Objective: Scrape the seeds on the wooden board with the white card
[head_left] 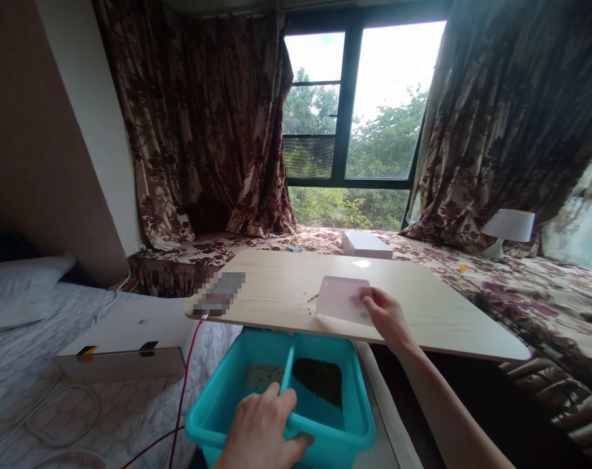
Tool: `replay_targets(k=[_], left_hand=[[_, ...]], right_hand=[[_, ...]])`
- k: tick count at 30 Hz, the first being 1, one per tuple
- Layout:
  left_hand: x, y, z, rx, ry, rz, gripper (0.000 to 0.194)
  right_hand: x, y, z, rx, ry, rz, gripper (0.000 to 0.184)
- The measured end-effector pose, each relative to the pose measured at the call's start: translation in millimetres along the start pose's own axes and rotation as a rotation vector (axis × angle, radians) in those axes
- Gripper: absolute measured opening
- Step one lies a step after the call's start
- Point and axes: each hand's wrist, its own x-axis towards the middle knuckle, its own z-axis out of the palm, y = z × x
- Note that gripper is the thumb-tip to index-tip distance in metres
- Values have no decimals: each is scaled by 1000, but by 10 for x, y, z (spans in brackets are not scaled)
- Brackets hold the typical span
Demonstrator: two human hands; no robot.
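Note:
My right hand [386, 311] pinches the right edge of a thin, pale translucent plastic sheet [342, 299] with rounded corners, over the light wooden tabletop [276, 286]. A few small dark grains [311, 301] lie on the wood just left of the sheet. Below the table's near edge is a turquoise divided tub [366, 417]. My left hand [264, 426] is closed around the near end of its central divider. Dark grains [320, 380] fill part of the right compartment. The left compartment holds a paler patch [263, 376] with scattered dark specks; my left hand hides some of it.
At the table's left end lies a blurred-out phone-like object [220, 293] with a red cable [184, 384] hanging down. A white box [129, 335] rests on the quilted bed. Behind the table are another white box [367, 245] and a lamp [509, 227].

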Motion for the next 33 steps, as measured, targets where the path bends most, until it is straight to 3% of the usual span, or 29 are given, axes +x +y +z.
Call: replay_targets(k=[10,26,33], left_hand=[[52,-126,172,-34,89,57,19],[64,-144,174,-62,98,57,19],[50,-132,192,-63,102,62,19]], right_hand=[[52,84,4,-39,49,-23,27],[36,69,113,8,-2,-24,26],[35,61,22,-18,47,2,26]])
